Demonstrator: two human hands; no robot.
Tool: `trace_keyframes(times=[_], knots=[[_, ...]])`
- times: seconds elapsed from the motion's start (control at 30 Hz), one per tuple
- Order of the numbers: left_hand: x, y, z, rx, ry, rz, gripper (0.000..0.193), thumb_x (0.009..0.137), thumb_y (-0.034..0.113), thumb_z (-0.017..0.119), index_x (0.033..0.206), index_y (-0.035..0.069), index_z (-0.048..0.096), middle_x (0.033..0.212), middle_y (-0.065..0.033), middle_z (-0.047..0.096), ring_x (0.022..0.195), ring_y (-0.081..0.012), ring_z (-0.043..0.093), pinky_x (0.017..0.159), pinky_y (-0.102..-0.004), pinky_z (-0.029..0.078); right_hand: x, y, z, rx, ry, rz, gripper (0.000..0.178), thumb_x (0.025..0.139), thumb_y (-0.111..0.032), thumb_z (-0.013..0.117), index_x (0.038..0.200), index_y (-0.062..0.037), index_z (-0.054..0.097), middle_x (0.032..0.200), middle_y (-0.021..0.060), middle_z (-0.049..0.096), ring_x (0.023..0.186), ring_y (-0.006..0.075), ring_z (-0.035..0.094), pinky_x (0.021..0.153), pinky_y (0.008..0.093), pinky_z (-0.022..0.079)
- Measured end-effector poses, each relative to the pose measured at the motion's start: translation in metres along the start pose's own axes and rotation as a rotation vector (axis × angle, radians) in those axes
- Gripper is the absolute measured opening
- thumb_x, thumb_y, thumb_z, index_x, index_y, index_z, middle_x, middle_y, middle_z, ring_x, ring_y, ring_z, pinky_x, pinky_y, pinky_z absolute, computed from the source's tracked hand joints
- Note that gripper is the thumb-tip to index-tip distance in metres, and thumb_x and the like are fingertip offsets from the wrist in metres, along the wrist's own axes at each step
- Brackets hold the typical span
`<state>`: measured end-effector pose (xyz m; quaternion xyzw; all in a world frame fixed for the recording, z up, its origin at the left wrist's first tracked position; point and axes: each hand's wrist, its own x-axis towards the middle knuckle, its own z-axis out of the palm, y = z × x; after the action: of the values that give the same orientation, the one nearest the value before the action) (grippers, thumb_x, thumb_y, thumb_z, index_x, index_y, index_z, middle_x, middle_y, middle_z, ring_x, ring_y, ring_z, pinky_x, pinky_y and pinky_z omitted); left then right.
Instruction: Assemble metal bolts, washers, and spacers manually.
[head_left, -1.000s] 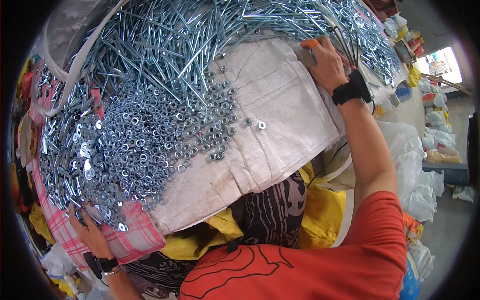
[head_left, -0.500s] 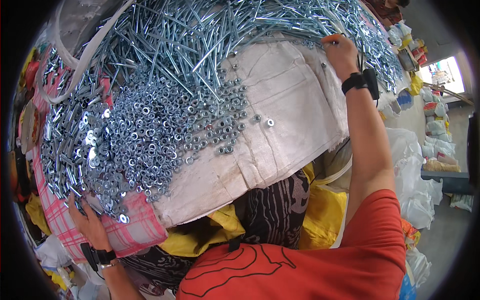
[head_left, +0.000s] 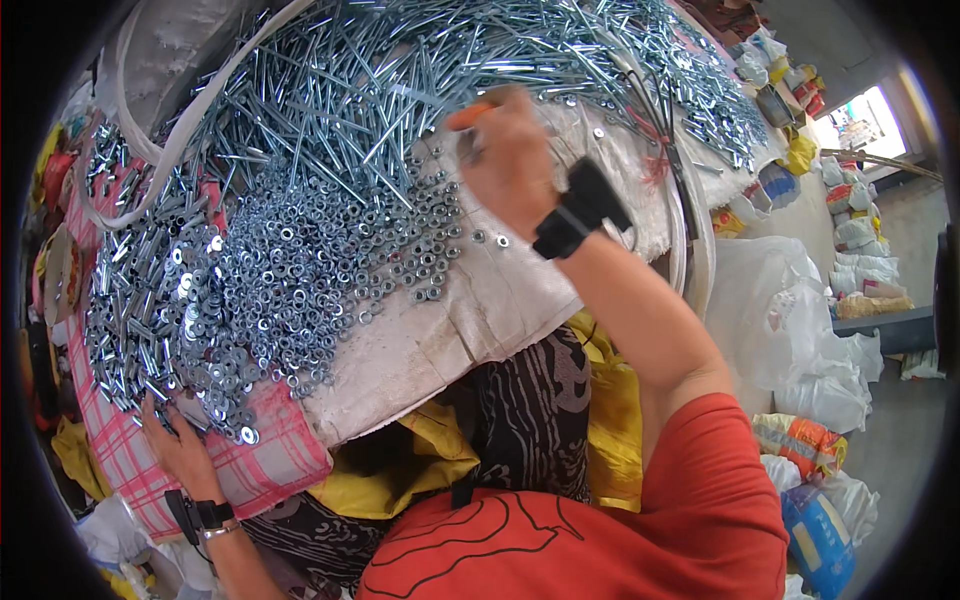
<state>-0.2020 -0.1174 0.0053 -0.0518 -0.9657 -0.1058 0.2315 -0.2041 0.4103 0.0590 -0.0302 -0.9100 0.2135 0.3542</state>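
My left hand (head_left: 182,455) rests at the near left edge of the heap of metal sleeves (head_left: 125,350), its fingers apart and the tips against the metal. My right hand (head_left: 512,165), smeared by motion, is over the pale woven cloth (head_left: 520,285) near the long thin bolts (head_left: 390,110). Its fingers look curled, with an orange thing (head_left: 470,117) at the tips that is too blurred to name. Between the hands spreads a heap of nuts (head_left: 290,250), with flat washers (head_left: 200,290) at its left. One washer (head_left: 503,241) lies apart on the cloth.
A pink checked cloth (head_left: 265,455) lies under the left part of the heap. White straps (head_left: 170,135) loop at the far left, and another strap (head_left: 695,240) rises right of my forearm. Plastic bags (head_left: 770,310) and filled packets (head_left: 855,235) stand along the right.
My right hand has swept left from the far right of the bolts, and orange now shows at its fingers. The view has shifted slightly. My left hand stays by the sleeves.
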Motion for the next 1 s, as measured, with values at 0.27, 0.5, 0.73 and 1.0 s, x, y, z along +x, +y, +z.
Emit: trace_keyframes(times=[0.27,0.5,0.73,1.0], knots=[[-0.001,0.014,-0.006,-0.028,-0.018,-0.049,0.037,0.092,0.009,0.050,0.127,-0.003,0.049,0.128,-0.0217,0.053,0.120,-0.0374,0.048,0.103,-0.0437,0.035,-0.010,-0.015,-0.037,0.217,-0.276,0.040,0.059,0.077,-0.025,0.076,0.128,-0.0050,0.055,0.132,0.0196,0.051,0.118,0.0340,0.052,0.100,0.0375,0.043],[-0.001,0.011,-0.007,-0.043,-0.026,-0.047,0.040,0.092,0.007,0.047,0.130,-0.004,0.047,0.130,-0.0220,0.051,0.122,-0.0379,0.046,0.105,-0.0438,0.034,-0.078,0.146,-0.158,-0.787,0.012,0.502,0.036,0.083,-0.018,0.059,0.116,-0.0042,0.062,0.098,0.0179,0.063,0.096,0.0372,0.060,0.087,0.0434,0.047],[0.001,0.006,-0.002,-0.011,-0.034,-0.030,0.040,0.093,0.010,0.047,0.130,-0.005,0.047,0.132,-0.0224,0.051,0.123,-0.0370,0.046,0.106,-0.0434,0.033,-0.070,0.156,-0.167,-0.808,-0.145,0.434,0.018,0.077,-0.008,0.055,0.091,0.0010,0.062,0.098,0.0229,0.062,0.092,0.0399,0.062,0.081,0.0464,0.051],[0.004,0.008,-0.002,-0.004,-0.033,-0.020,0.040,0.094,0.011,0.048,0.130,-0.005,0.047,0.131,-0.0225,0.051,0.123,-0.0374,0.046,0.105,-0.0432,0.033,-0.051,0.164,-0.186,-0.762,-0.103,0.386,0.030,0.082,-0.009,0.055,0.110,0.0000,0.060,0.108,0.0247,0.062,0.099,0.0405,0.061,0.087,0.0455,0.048]])
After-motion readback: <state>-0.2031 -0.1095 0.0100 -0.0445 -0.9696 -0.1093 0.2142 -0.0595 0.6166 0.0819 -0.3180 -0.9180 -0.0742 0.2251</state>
